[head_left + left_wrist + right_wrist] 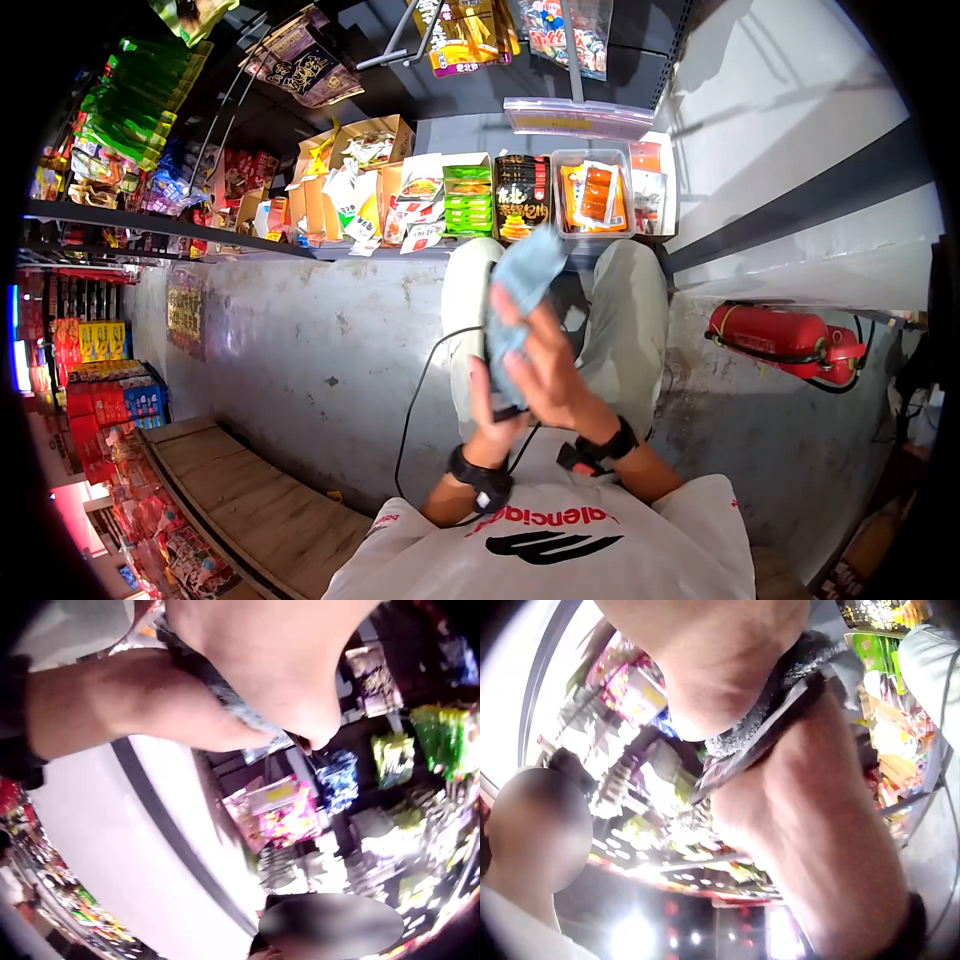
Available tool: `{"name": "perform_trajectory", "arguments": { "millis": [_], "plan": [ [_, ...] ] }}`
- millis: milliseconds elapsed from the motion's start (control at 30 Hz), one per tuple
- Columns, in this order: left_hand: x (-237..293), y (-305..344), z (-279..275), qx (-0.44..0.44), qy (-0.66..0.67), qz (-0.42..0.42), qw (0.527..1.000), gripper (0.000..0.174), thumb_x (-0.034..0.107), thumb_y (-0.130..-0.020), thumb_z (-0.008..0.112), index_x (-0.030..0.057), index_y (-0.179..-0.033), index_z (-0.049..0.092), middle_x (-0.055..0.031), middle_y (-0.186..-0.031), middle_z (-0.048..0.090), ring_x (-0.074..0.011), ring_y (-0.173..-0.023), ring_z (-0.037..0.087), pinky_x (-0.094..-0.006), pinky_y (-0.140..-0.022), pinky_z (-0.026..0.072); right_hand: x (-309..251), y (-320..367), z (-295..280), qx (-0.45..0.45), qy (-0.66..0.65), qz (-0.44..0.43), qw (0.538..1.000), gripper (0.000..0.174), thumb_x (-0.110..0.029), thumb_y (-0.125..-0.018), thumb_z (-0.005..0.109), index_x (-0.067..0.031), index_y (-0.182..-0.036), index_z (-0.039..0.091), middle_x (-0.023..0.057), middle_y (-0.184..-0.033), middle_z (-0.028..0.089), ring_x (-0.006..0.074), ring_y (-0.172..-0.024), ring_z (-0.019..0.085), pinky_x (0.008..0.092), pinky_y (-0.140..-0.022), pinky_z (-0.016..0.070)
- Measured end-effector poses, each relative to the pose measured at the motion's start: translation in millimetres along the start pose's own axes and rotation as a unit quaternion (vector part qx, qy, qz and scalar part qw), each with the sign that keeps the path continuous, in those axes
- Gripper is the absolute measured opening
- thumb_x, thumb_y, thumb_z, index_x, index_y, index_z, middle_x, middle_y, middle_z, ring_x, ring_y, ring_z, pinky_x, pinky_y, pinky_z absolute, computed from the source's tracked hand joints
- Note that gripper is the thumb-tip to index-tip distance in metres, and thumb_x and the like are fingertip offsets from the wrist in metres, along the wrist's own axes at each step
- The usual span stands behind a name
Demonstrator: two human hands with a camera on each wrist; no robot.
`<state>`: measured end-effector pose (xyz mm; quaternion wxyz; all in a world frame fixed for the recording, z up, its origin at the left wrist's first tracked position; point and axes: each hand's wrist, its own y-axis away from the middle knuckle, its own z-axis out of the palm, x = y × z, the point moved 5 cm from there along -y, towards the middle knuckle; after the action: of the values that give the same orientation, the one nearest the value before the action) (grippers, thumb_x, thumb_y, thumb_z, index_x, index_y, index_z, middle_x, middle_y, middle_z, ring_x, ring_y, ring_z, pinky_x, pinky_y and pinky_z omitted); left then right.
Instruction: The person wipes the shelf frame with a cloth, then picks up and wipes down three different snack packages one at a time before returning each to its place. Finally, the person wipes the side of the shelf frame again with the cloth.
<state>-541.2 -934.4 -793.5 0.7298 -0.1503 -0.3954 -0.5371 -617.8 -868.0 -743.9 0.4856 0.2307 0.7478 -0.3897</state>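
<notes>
Right now we see both hands joined at the middle of the head view, above the lap. The left hand (492,405) has its grip closed round a flat dark device (742,754), fingers curled up from below. The right hand (552,375) lies on top, its fingers curved over a pale blue cloth (528,272) and holding it flat against the device's face. The right grip is therefore closed on the cloth, with the cloth sandwiched between that palm and the device.

From the right hand the cloth runs out toward 12 o'clock, its free end poking past the fingertips. The device's long axis runs from about 6 to 12 o'clock, in line with the cloth. The right hand is the nearer one to the cloth. The left touches only the device.

The cloth looks soft and nubbly, like a woven microfibre. The device is thin, rigid and smooth-edged. We cannot tell what kind it is. A thin black cable (415,395) loops off toward 8 o'clock.

A shelf (300,247) of glossy packs (468,198) stands at 12 o'clock, a red extinguisher (780,340) at 3 o'clock, and the concrete floor (300,340) below.
</notes>
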Motion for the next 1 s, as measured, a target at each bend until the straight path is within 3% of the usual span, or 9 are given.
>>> {"name": "perform_trajectory", "arguments": {
  "millis": [167,300,367,400,500,633,700,767,1000],
  "plan": [
    [10,-37,57,-0.189,-0.392,0.239,0.868,0.075,0.053,-0.101,0.016,-0.0012,-0.153,0.021,-0.0221,-0.161,0.011,-0.0368,-0.149,0.009,-0.0466,-0.119,0.0055,50,38,0,0.115,-0.412,0.266,0.864,0.056,-0.028,-0.104,0.038,-0.0038,-0.152,0.025,0.0070,-0.154,0.033,0.0196,-0.141,0.031,0.0326,-0.116,0.0201],
    [0,-57,60,-0.173,-0.614,0.277,0.719,0.058,0.036,-0.100,0.031,0.0091,-0.151,0.034,-0.0255,-0.159,0.015,-0.0492,-0.146,0.008,-0.0621,-0.114,0.0026,82,96,-11,0.100,-0.543,0.275,0.787,0.057,-0.038,-0.105,0.036,-0.0030,-0.149,0.029,0.0081,-0.150,0.039,0.0210,-0.137,0.040,0.0361,-0.115,0.0266],
    [-17,-60,58,-0.171,-0.661,0.266,0.680,0.064,0.021,-0.091,0.045,0.0089,-0.151,0.031,-0.0284,-0.158,0.012,-0.0503,-0.145,0.008,-0.0620,-0.114,0.0034,89,98,-31,0.106,-0.492,0.196,0.842,0.063,-0.034,-0.101,0.051,-0.0021,-0.150,0.028,0.0041,-0.147,0.040,0.0154,-0.134,0.039,0.0313,-0.112,0.0281],
    [-20,-61,58,-0.167,-0.617,0.261,0.723,0.075,0.011,-0.080,0.053,0.0067,-0.151,0.029,-0.0303,-0.158,0.008,-0.0521,-0.145,0.008,-0.0611,-0.115,0.0055,92,103,-40,0.134,-0.373,0.324,0.859,0.061,-0.025,-0.095,0.064,-0.0007,-0.144,0.037,0.0045,-0.138,0.048,0.0141,-0.124,0.047,0.0307,-0.107,0.0354],
    [-17,-73,49,-0.107,-0.536,0.222,0.807,0.084,0.010,-0.085,0.066,0.0025,-0.153,0.018,-0.0276,-0.158,0.010,-0.0398,-0.147,0.013,-0.0470,-0.117,0.0188,96,83,-58,0.125,-0.309,0.317,0.888,0.051,-0.016,-0.091,0.069,0.0011,-0.134,0.048,0.0040,-0.125,0.057,0.0121,-0.112,0.053,0.0295,-0.098,0.0422],
    [-22,-101,11,-0.048,-0.275,-0.087,0.956,0.084,-0.008,-0.083,0.068,0.0012,-0.152,0.020,-0.0147,-0.129,0.056,-0.0184,-0.113,0.057,-0.0325,-0.097,0.0474,142,95,-68,0.107,-0.204,0.322,0.918,0.037,-0.016,-0.088,0.073,0.0039,-0.116,0.059,0.0053,-0.102,0.067,0.0110,-0.090,0.060,0.0296,-0.081,0.0492],
    [-10,-118,4,-0.082,-0.350,-0.082,0.930,0.068,-0.006,-0.084,0.069,-0.0003,-0.144,0.039,-0.0081,-0.106,0.068,-0.0132,-0.095,0.064,-0.0279,-0.087,0.0523,148,87,-69,0.095,-0.171,0.332,0.923,0.040,-0.019,-0.084,0.078,0.0062,-0.109,0.061,0.0085,-0.097,0.068,0.0124,-0.086,0.062,0.0307,-0.076,0.0500],
    [-9,-144,-23,-0.127,-0.471,-0.050,0.871,0.016,-0.001,-0.083,0.073,-0.0021,-0.099,0.069,-0.0028,-0.092,0.071,-0.0085,-0.084,0.064,-0.0252,-0.078,0.0523,148,78,-76,0.143,0.056,0.226,0.962,0.039,-0.021,-0.081,0.081,0.0069,-0.102,0.062,0.0101,-0.093,0.068,0.0135,-0.084,0.062,0.0312,-0.075,0.0496],
    [35,-250,-25,-0.158,-0.612,0.168,0.756,0.008,-0.006,-0.085,0.067,-0.0013,-0.086,0.060,-0.0091,-0.088,0.071,-0.0153,-0.086,0.069,-0.0270,-0.079,0.0543,202,87,-73,0.198,-0.194,0.307,0.911,0.020,-0.015,-0.085,0.073,-0.0006,-0.098,0.066,0.0025,-0.090,0.066,0.0120,-0.085,0.059,0.0286,-0.078,0.0478]
  ]
}}
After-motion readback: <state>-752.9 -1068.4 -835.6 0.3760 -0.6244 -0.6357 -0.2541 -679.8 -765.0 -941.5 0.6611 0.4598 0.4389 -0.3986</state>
